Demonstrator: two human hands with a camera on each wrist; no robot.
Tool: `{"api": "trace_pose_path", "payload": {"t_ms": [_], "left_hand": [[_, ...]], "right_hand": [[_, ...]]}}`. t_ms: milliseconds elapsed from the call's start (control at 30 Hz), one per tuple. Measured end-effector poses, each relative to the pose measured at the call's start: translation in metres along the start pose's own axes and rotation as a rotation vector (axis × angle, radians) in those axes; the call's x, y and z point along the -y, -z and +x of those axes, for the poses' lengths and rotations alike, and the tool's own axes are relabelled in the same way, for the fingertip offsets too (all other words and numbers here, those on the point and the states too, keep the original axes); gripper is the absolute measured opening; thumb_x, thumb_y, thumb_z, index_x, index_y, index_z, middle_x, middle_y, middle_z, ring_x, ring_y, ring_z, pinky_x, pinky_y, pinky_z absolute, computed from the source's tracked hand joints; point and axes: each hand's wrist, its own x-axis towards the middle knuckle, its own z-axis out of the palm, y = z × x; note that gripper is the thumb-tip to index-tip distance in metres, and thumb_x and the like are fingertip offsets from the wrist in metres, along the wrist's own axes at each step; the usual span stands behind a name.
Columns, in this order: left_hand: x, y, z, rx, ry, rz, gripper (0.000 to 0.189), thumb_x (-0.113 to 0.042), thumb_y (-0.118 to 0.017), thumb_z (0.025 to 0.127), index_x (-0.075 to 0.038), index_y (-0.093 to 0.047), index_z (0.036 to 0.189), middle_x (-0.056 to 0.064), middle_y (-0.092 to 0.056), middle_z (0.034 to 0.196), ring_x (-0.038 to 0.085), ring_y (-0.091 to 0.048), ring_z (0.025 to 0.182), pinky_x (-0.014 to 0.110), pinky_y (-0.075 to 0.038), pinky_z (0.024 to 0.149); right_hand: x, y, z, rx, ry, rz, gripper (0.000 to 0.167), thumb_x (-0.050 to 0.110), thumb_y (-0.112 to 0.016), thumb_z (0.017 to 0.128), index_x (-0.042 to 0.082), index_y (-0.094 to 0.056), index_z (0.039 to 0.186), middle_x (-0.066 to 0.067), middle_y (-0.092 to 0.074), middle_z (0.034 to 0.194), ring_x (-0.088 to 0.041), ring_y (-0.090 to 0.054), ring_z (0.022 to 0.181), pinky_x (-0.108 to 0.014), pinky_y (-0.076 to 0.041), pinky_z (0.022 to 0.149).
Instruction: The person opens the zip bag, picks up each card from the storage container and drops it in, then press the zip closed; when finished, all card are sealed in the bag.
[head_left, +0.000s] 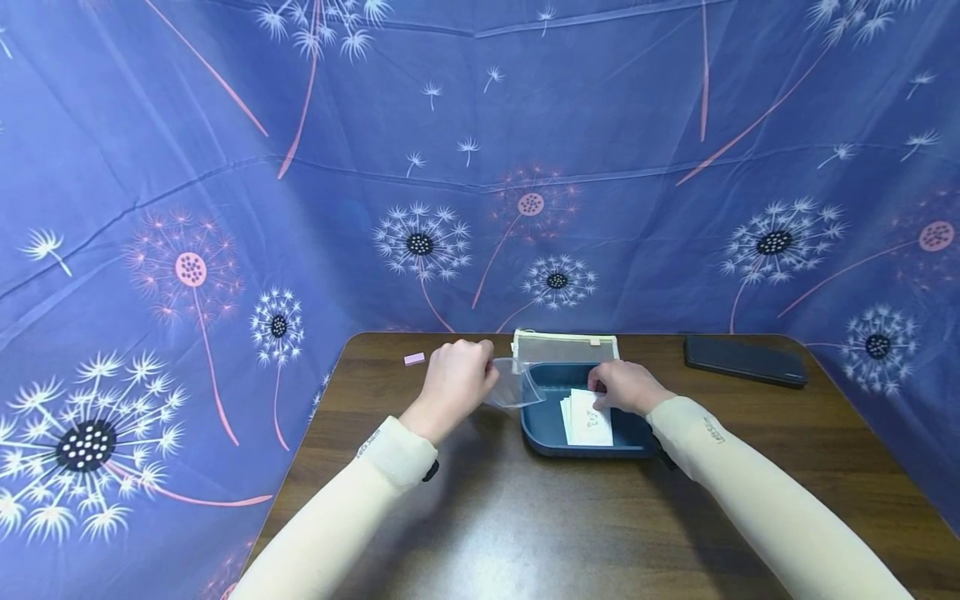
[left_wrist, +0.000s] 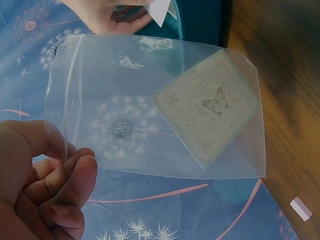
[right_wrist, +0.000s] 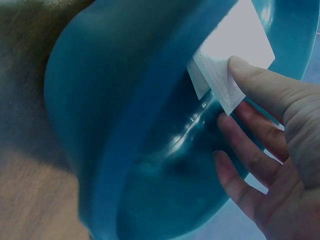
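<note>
A clear zip bag (left_wrist: 120,155) hangs from my left hand (head_left: 459,375), its zip edge pinched between thumb and fingers. Inside it, toward the bottom, lies a square card with a butterfly print (left_wrist: 215,107). My right hand (head_left: 626,387) reaches over the dark blue tray (head_left: 547,446) and pinches white paper cards (head_left: 590,421) with the thumb on top. Several of these cards overlap, fanned slightly, over the tray. In the right wrist view, the thumb presses the cards (right_wrist: 240,40) while the lower fingers spread below them inside the tray.
Behind the tray lies a zip pouch with a pale yellow edge (head_left: 566,346). A black flat case (head_left: 744,361) rests at the back right of the wooden table (head_left: 480,533). Left of the left hand is a small pink block (head_left: 414,359). A blue dandelion-print cloth (head_left: 480,167) hangs behind.
</note>
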Motion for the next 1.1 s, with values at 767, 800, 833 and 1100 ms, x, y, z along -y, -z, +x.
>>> {"api": "trace_pose_path", "payload": {"t_ms": [767,800,833,1100], "left_hand": [[0.0,0.002,0.0,0.009,0.001,0.0,0.027,-0.007,-0.072,0.084,-0.017,-0.053,0.066,-0.006,-0.047,0.055,0.018,-0.047,0.048,0.039,-0.042,0.046],[0.0,0.002,0.0,0.008,0.001,0.003,0.028,-0.007,-0.072,0.083,-0.017,-0.053,0.066,-0.006,-0.047,0.055,0.018,-0.048,0.048,0.04,-0.042,0.046],[0.001,0.002,0.0,0.006,0.0,0.002,0.028,-0.007,-0.072,0.083,-0.017,-0.053,0.066,-0.006,-0.047,0.055,0.018,-0.048,0.048,0.039,-0.042,0.046],[0.0,0.001,0.002,-0.008,-0.01,0.001,0.027,-0.007,-0.073,0.083,-0.017,-0.054,0.067,-0.005,-0.048,0.055,0.019,-0.048,0.048,0.04,-0.042,0.046]], "right_hand": [[-0.001,0.042,-0.034,0.071,0.166,0.28,0.021,0.013,-0.074,0.096,0.015,-0.067,0.077,0.008,-0.056,0.071,-0.01,-0.05,0.065,-0.03,-0.041,0.063],[-0.001,0.044,-0.035,0.066,0.177,0.287,0.02,0.013,-0.074,0.096,0.016,-0.067,0.078,0.008,-0.056,0.072,-0.01,-0.05,0.065,-0.03,-0.042,0.063],[-0.001,0.046,-0.037,0.057,0.184,0.29,0.019,0.013,-0.074,0.096,0.015,-0.067,0.079,0.008,-0.057,0.073,-0.01,-0.051,0.066,-0.03,-0.043,0.063],[0.011,0.068,-0.05,-0.145,0.185,0.23,0.01,0.013,-0.073,0.095,0.016,-0.072,0.086,0.008,-0.062,0.075,-0.012,-0.053,0.065,-0.031,-0.045,0.061]]}}
